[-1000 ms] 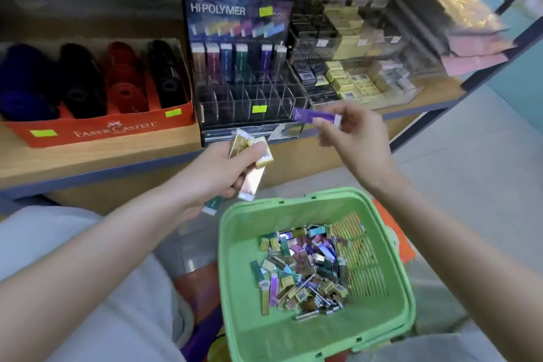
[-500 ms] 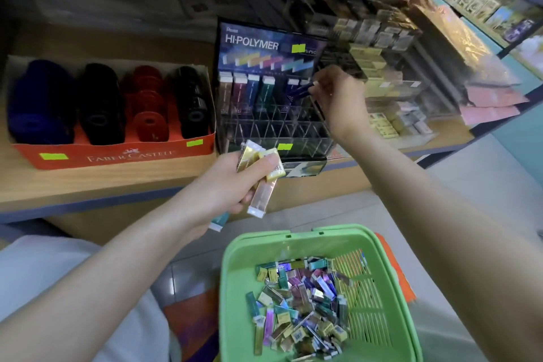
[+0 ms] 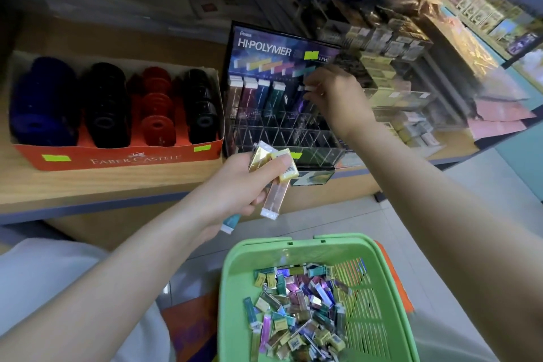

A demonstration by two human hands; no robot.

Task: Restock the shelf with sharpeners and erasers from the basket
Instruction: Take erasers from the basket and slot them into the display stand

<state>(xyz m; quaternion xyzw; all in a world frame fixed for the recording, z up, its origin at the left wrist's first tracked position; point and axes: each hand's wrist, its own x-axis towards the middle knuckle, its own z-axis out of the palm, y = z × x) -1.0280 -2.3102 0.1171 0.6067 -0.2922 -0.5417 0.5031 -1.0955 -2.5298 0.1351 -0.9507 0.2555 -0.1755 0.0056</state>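
Note:
A green basket [image 3: 235,279] at the bottom holds several colourful wrapped erasers [image 3: 296,308]. My left hand [image 3: 244,185] grips a bunch of erasers [image 3: 274,182], gold, pink and teal, above the basket. On the shelf stands a clear Hi-Polymer eraser display [image 3: 282,109] with a back row of upright erasers. My right hand [image 3: 335,97] reaches into its back right slot and pinches a purple eraser [image 3: 304,97] by its white end.
An orange Faber-Castell box [image 3: 123,156] with blue, black and red sharpeners [image 3: 102,106] sits left of the display on the wooden shelf [image 3: 88,188]. Stacks of small boxed erasers [image 3: 382,67] fill the shelf to the right. Tiled floor lies below.
My right hand carried the purple eraser from in front of the display up to its back row and lowered it into a slot. My left hand kept its bunch.

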